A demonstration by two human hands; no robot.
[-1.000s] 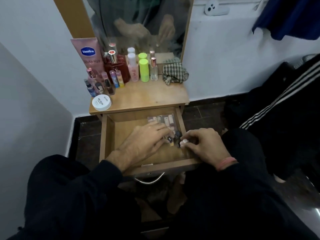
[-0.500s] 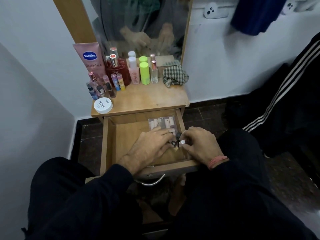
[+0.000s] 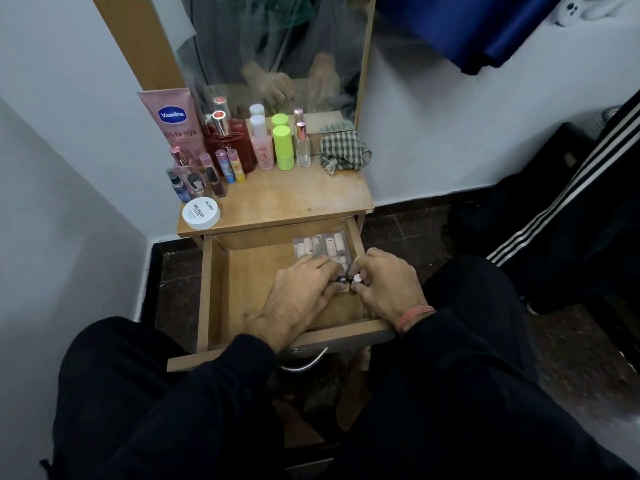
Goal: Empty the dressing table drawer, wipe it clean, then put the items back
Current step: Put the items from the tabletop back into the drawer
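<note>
In the open drawer (image 3: 221, 292) below the worktop (image 3: 298, 199), both hands pinch small bottles, left hand (image 3: 298, 299) a dark-capped one (image 3: 342, 279), right hand (image 3: 388, 289) a white-capped one (image 3: 356, 278), seemingly restocking beside the clear pouch (image 3: 320, 245); next, release them upright.

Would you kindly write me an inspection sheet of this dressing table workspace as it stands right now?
Surface: wooden table top, partly bare at front right.
Job's things: drawer pulled open; clear packet of small tubes in its back right corner; checked cloth on the top by the mirror.
Clutter: Vaseline tube, red bottle, green bottle, white jar, several small bottles at back left.
Hands: left hand and right hand inside the drawer, fingers curled on a dark-capped item and a white-capped item.
Cables: nothing seen.
Surroundings: white walls, dark floor, blue fabric hanging above.
</note>
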